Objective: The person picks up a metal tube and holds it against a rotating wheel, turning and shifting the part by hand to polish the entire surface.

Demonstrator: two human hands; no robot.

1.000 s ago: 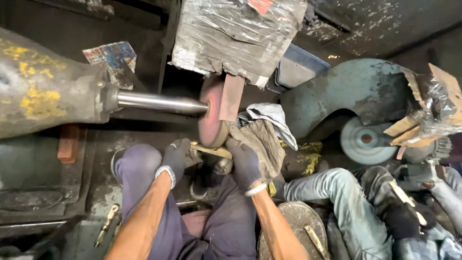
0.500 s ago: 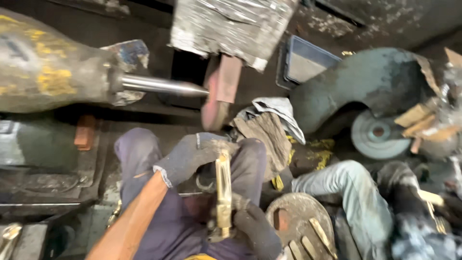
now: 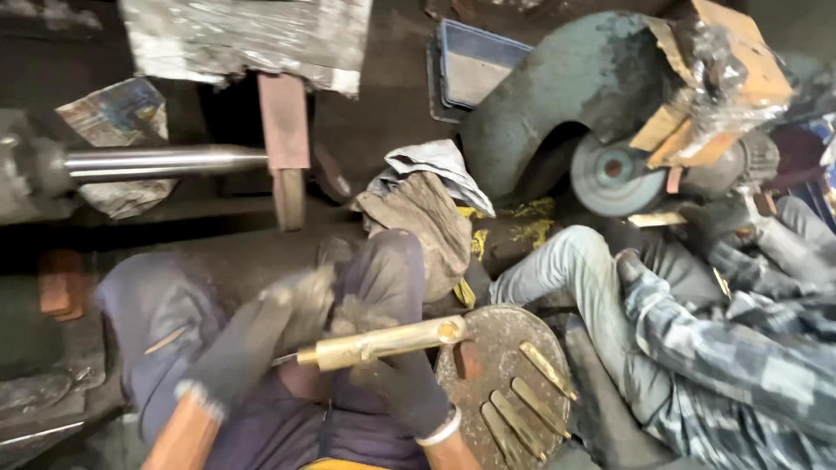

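Note:
A brass rod-shaped piece (image 3: 383, 341) lies almost level across my lap, its round end pointing right. My left hand (image 3: 261, 335), in a dark dusty glove, closes around its left end. Gloved as well, my right hand (image 3: 402, 392) grips it from below near the middle. Beyond my knees stands a reddish buffing wheel (image 3: 287, 187), edge-on, mounted on a shiny steel shaft (image 3: 165, 163) that comes in from the left. The piece is well clear of the wheel.
A round metal tray (image 3: 488, 344) with several brass pieces sits by my right wrist. Rags (image 3: 427, 209) are heaped past my right knee. A co-worker's leg (image 3: 566, 261) and checked sleeve (image 3: 723, 348) fill the right, at a second wheel (image 3: 614, 174) under a teal guard (image 3: 566, 78).
Both hands have drawn the brass piece back from the wheel into my lap and turned it from upright to nearly level. The view has dropped and shifted right.

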